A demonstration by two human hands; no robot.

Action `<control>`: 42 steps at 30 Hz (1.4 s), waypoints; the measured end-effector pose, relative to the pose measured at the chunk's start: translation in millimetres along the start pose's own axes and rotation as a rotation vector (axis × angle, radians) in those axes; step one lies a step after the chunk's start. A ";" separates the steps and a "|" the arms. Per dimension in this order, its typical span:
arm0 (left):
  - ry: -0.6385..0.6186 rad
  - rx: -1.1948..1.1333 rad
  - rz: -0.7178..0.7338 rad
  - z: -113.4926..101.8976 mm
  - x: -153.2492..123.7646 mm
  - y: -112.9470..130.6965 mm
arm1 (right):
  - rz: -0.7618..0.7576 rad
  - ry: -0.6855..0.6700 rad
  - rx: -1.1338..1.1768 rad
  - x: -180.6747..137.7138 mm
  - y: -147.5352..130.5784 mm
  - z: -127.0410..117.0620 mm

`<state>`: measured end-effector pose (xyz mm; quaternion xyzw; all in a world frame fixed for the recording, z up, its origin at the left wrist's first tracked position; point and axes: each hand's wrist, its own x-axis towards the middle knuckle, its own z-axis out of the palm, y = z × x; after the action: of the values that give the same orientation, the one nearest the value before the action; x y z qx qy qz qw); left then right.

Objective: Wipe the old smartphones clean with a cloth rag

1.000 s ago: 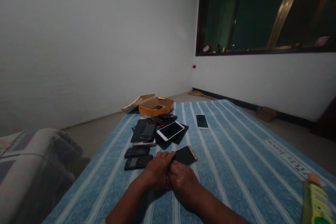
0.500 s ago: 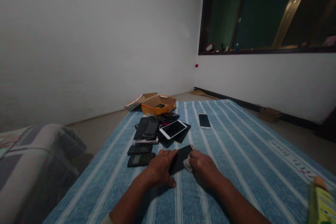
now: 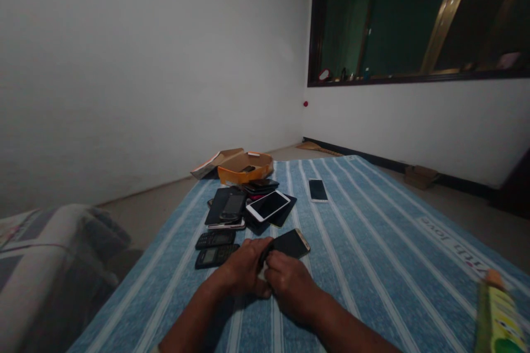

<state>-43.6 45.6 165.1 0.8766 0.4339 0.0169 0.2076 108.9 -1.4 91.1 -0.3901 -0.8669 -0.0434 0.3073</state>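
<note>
A smartphone [image 3: 292, 244] with a dark screen and a gold-coloured end sits between my hands, low over the striped cloth. My left hand [image 3: 245, 266] grips its left end, fingers over the far edge and thumb on the near side. Against that same end my right hand [image 3: 290, 288] is closed, its fingers bunched beside the left thumb. Only a pale bit of crumpled white tissue [image 3: 262, 273] shows between the hands; the rest is hidden. Just left of my left hand lie two black keypad phones [image 3: 209, 256], one behind the other.
Beyond my hands, several phones lie heaped, a white smartphone [image 3: 268, 206] on top. Another white smartphone [image 3: 318, 190] lies apart at the right. An open orange box [image 3: 236, 177] stands behind the heap. A yellow-green packet [image 3: 503, 317] is at the lower right.
My right hand has moved left along the phone, from its far right end to the end by my left hand. The tissue is now mostly covered. The view has shifted slightly.
</note>
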 end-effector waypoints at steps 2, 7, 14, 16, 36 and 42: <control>-0.002 -0.031 -0.011 -2.5 -0.4 -1.1 | 0.064 -0.074 -0.046 -2.6 7.2 -12.9; 0.012 -0.038 -0.013 -6.2 -1.0 3.1 | 0.243 -0.193 -0.041 -10.5 35.2 -42.3; 0.063 0.033 -0.092 1.7 2.1 8.8 | 0.352 -0.235 -0.133 -12.0 32.9 -36.5; 0.081 0.070 -0.099 5.7 3.5 9.6 | 0.299 -0.226 -0.145 -9.9 21.4 -29.3; 0.175 0.097 -0.171 18.2 6.6 10.8 | 0.276 -0.118 -0.229 -6.9 9.9 -8.0; 0.199 0.039 -0.162 23.6 6.6 24.8 | 0.514 -0.148 -0.286 -8.0 35.3 -33.7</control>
<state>-15.9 29.2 152.0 0.8365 0.5220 0.0784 0.1471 154.5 7.2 107.9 -0.6383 -0.7448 -0.0572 0.1859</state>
